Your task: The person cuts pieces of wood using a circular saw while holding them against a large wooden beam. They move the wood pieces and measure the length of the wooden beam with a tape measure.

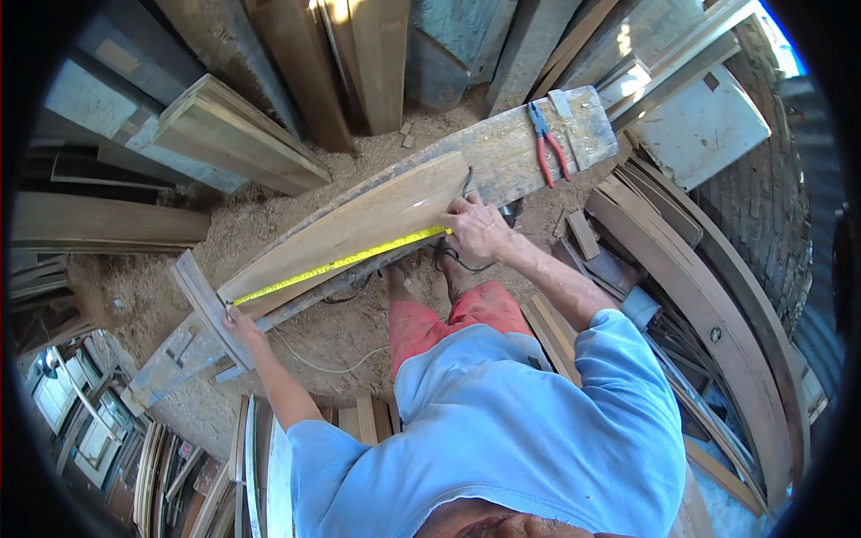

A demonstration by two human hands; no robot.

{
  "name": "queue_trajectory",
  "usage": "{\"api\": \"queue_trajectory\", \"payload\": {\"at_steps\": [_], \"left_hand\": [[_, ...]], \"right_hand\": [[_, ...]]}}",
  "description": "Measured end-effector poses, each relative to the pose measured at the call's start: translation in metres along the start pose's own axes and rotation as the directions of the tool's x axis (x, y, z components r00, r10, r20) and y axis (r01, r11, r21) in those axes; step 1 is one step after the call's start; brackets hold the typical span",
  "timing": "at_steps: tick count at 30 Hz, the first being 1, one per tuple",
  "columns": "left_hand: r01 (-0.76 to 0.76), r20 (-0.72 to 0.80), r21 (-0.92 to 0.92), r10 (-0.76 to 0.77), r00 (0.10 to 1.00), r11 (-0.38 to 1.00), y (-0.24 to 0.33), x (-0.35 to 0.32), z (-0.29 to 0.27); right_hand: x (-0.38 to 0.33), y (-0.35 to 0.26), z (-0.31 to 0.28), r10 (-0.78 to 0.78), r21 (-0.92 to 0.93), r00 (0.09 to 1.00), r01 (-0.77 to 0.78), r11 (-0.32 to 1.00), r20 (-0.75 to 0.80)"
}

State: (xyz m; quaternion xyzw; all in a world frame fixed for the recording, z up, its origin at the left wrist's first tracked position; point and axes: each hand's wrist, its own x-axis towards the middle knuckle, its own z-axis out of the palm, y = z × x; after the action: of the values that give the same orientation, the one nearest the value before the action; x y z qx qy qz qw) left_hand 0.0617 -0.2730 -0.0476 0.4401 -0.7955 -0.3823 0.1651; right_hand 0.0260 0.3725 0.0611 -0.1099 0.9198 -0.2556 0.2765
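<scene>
A yellow tape measure [345,261] is stretched along the near edge of a light wooden board [377,218]. At its left end my left hand [242,327] is closed, fingertips on the tape beside a wooden crosspiece [204,294]. Over the board's right part, my right hand [480,230] is closed round the tape's other end; its case is hidden in the palm. The board lies on a long, worn plank bench [502,143]. Pliers with red handles [547,148] rest on the bench's far right part, beyond my right hand.
Stacked boards [242,134] lean along the far side. Curved wooden pieces [708,314] stand at the right, near a white panel [704,125]. A thin cord [332,369] crosses the sawdust-covered floor [215,412]. Wood strips [161,475] are piled at lower left.
</scene>
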Motion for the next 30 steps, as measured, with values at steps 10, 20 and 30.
{"api": "queue_trajectory", "payload": {"at_steps": [10, 20, 30], "left_hand": [[-0.971, 0.915, 0.105, 0.362, 0.179, 0.217, 0.193, -0.205, 0.094], [-0.972, 0.940, 0.052, 0.318, 0.125, 0.228, 0.201, -0.198, 0.142], [-0.977, 0.933, 0.024, 0.347, 0.099, 0.212, 0.200, -0.198, 0.146]], "right_hand": [[-0.029, 0.126, -0.051, 0.312, 0.248, 0.855, -0.224, 0.943, -0.414], [-0.009, 0.249, -0.090, 0.553, 0.115, 0.571, -0.625, 0.772, -0.606], [-0.005, 0.254, -0.067, 0.538, -0.010, 0.517, -0.727, 0.686, -0.665]]}}
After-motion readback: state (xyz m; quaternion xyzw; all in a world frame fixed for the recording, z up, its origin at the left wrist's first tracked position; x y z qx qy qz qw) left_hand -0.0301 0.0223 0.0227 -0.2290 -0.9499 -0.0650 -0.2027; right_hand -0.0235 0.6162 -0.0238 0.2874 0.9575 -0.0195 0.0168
